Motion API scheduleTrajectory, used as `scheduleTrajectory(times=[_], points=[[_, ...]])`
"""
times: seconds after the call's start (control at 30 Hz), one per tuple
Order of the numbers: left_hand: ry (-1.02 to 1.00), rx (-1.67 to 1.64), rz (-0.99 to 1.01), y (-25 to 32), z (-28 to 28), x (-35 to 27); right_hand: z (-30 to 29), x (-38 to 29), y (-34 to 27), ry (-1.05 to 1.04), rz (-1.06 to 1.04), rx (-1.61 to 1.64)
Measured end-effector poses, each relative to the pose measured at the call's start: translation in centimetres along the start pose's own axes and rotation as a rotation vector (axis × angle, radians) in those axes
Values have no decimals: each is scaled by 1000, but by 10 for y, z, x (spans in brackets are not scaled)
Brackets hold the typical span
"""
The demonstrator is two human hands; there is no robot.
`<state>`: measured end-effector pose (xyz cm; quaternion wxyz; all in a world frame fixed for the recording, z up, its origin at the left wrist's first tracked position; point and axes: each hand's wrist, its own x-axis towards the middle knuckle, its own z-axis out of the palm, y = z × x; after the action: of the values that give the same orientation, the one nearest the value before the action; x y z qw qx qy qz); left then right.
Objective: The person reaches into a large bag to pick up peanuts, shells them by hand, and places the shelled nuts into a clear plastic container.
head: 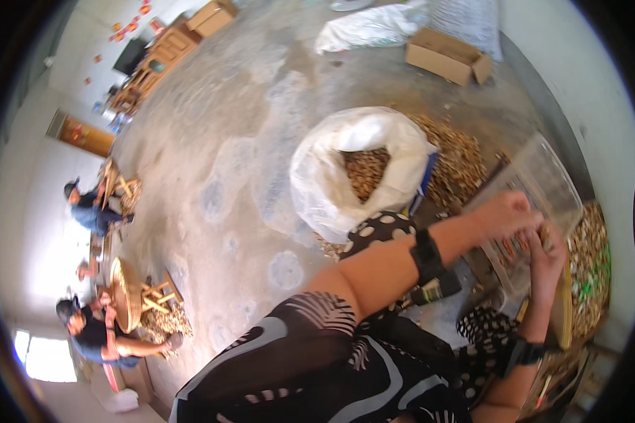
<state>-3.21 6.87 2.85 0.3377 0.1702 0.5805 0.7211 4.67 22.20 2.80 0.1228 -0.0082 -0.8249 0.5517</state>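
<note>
My left hand (500,214) and my right hand (547,254) meet at their fingertips above a clear plastic box (553,177). A small tan piece (546,238), probably a peanut pod, shows between the fingers of my right hand. Blur and curled fingers hide whether my left hand grips anything. Reddish-brown pieces (508,248), perhaps peanut kernels, lie in the box below. Beyond my left forearm stands a white woven sack (317,174) with its mouth rolled down. Inside it are brown pods (368,172) that look like unshelled peanuts.
Broken shells (455,158) cover the floor beside the sack, and another shell heap (587,269) lies along the wall. A cardboard box (439,55) stands near white sacks (375,26). Two people (87,333) sit across the room, one at a round woven tray (124,296).
</note>
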Motion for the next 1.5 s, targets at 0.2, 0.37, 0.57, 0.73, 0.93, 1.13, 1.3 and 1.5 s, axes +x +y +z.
scheduleTrajectory(times=[0.2,0.37,0.57,0.73,0.93,1.13,1.3,1.5], points=[[16,-57,-18,-16,1,0,11,-3,6,-19,118,131],[-21,-329,-115,-17,-4,3,10,0,1,29,298,212],[-148,-284,17,-5,-10,2,-21,6,1,41,214,468],[-208,-178,-63,5,-14,-6,-35,2,7,110,136,-118],[-630,485,-163,26,-29,-30,-40,-10,-3,22,236,93],[-156,142,-67,8,-37,-21,-23,-15,-25,-319,350,198],[-205,-74,-103,-4,-16,-5,7,-9,-2,-168,121,241],[-194,-41,-80,-14,-6,0,21,-6,-2,-197,20,-9]])
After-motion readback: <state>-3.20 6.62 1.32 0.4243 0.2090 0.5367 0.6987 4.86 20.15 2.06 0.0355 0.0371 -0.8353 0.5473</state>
